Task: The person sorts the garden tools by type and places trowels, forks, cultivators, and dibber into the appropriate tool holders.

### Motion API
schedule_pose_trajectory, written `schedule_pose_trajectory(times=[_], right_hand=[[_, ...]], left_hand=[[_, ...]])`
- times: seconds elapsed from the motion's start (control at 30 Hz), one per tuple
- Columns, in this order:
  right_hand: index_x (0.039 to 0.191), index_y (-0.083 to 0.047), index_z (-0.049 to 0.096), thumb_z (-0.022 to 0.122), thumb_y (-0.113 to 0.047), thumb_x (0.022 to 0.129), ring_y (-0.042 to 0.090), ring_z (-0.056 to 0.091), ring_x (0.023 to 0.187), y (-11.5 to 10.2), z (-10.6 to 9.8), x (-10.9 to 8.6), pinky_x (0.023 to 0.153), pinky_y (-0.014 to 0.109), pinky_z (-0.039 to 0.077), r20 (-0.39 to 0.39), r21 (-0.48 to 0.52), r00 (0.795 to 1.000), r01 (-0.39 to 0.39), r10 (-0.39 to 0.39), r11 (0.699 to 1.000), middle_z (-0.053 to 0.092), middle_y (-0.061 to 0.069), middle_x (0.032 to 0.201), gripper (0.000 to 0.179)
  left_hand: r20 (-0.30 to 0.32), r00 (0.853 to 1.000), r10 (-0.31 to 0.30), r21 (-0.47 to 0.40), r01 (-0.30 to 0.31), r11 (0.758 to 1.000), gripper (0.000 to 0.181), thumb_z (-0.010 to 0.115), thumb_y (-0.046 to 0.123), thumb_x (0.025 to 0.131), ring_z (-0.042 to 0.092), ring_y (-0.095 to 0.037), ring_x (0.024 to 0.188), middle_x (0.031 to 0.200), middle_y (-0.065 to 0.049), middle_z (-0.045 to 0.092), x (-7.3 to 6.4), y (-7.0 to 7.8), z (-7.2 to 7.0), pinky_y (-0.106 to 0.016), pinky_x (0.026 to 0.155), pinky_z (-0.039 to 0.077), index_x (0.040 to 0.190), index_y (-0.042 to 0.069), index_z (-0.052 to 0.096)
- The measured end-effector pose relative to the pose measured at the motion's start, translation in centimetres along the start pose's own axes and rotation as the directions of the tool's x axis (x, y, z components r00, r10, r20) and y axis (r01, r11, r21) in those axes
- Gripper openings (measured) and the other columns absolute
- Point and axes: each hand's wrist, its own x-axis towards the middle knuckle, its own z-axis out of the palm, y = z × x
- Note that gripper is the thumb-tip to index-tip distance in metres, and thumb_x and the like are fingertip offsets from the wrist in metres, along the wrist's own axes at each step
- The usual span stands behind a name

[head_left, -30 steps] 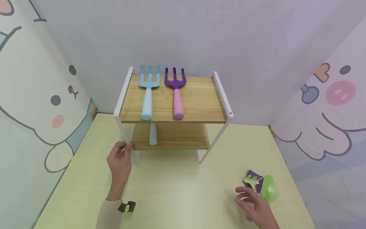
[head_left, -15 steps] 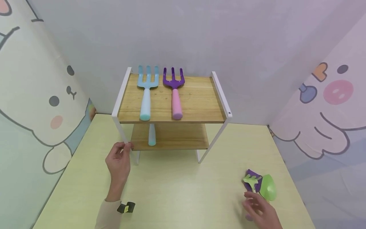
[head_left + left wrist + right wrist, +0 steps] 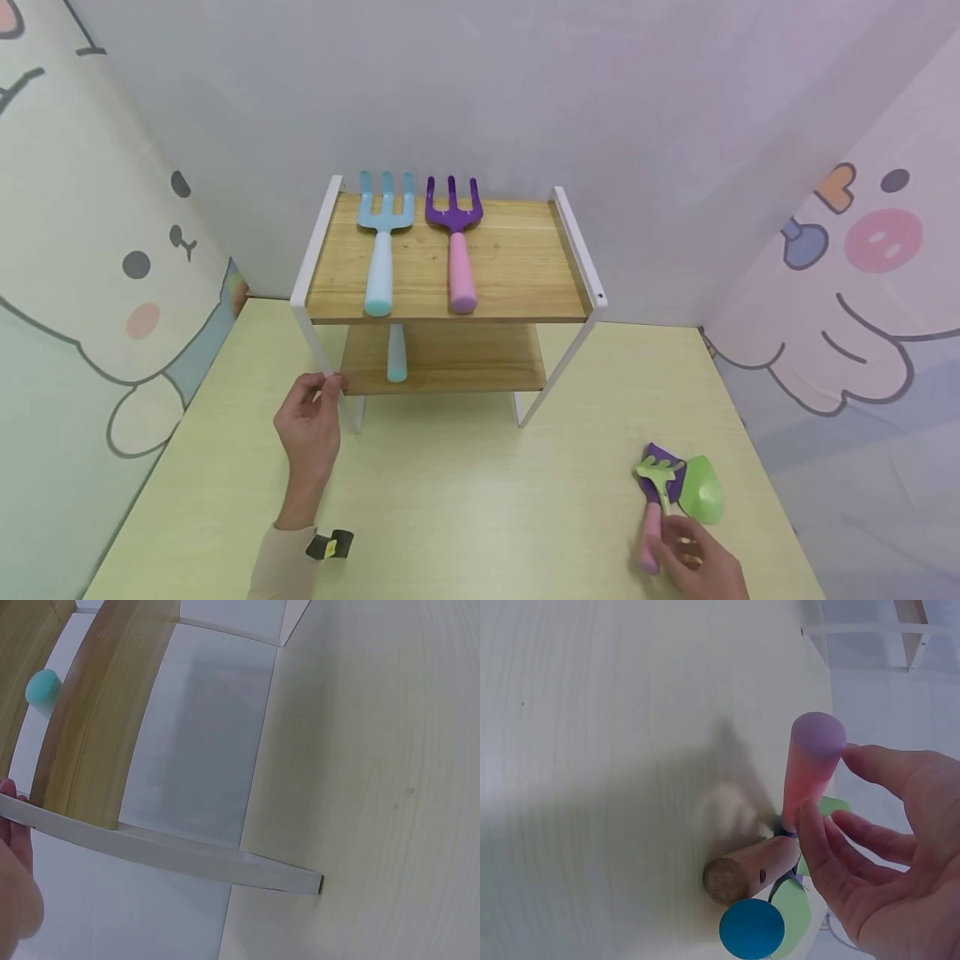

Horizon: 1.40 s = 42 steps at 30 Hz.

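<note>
My left hand (image 3: 311, 421) grips the white left front leg of a two-tier shelf (image 3: 341, 408) at lower-board height; in the left wrist view fingers (image 3: 22, 844) show on both sides of the white frame. At the lower right, my right hand (image 3: 701, 558) hangs with loosely bent fingers beside the pink handle of a purple hand trowel (image 3: 651, 537). In the right wrist view its thumb and index finger are right at that pink handle (image 3: 810, 769). A small green hand rake (image 3: 657, 473) lies across the trowel's blade, its wooden handle (image 3: 746, 870) partly behind my hand.
On the top board lie a light blue hand fork (image 3: 381, 271) and a purple fork with pink handle (image 3: 461, 271). A pale blue handle (image 3: 397, 354) shows on the lower board. A green scoop-like blade (image 3: 702, 490) and a blue handle end (image 3: 751, 930) lie beside the trowel.
My right hand has moved down and to the right, close in beside the pink handle, which now shows more fully. The left hand stays on the shelf leg. The view has shifted slightly.
</note>
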Motion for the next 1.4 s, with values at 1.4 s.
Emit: schedule_pose_trajectory(times=[1.4], right_hand=[[0.158, 0.009, 0.009, 0.062, -0.033, 0.105, 0.018, 0.068, 0.115, 2.3, -0.9, 2.4, 0.095, 0.023, 0.055, 0.524, 0.573, 0.847, -0.432, 0.094, 0.696, 0.067, 0.008, 0.134, 0.086]], left_hand=[[-0.014, 1.000, -0.025, -0.005, 0.025, 1.000, 0.014, 0.062, -0.015, 0.095, 0.069, -0.011, 0.082, 0.087, -0.004, 0.071, 0.0, 0.1, 0.0, -0.020, 0.080, 0.060, 0.091, -0.024, 0.053]])
